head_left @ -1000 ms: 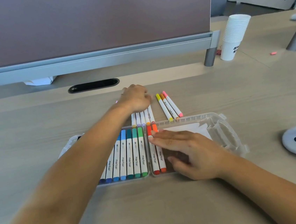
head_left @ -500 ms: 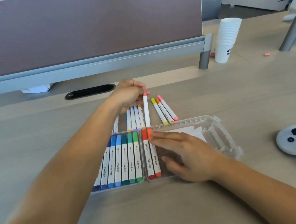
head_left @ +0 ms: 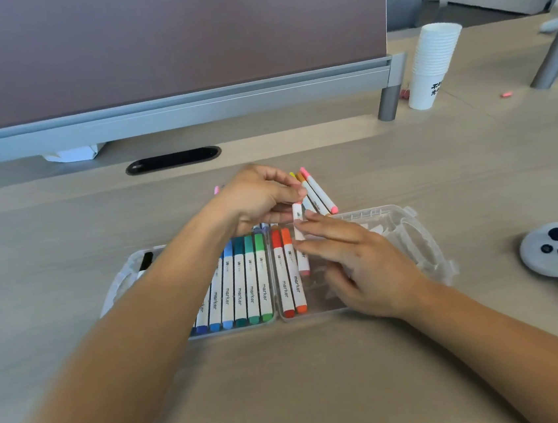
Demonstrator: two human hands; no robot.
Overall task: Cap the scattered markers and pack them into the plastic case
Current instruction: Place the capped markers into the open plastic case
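Pink marker [head_left: 297,213]: pinched at its far end by the left hand [head_left: 259,199], near end inside the right half of the clear case [head_left: 421,231], just right of the orange marker [head_left: 294,271]. Right hand [head_left: 358,261]: fingers straight, touching the pink marker. Loose markers [head_left: 319,195] lie on the table [head_left: 322,379] just beyond the case.

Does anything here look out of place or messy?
Nothing damaged. A black marker sits by the handle at the plastic case's left end, apart from the visible rows. Several loose markers lie on the desk behind the case, and a small pink scrap near the paper cups.
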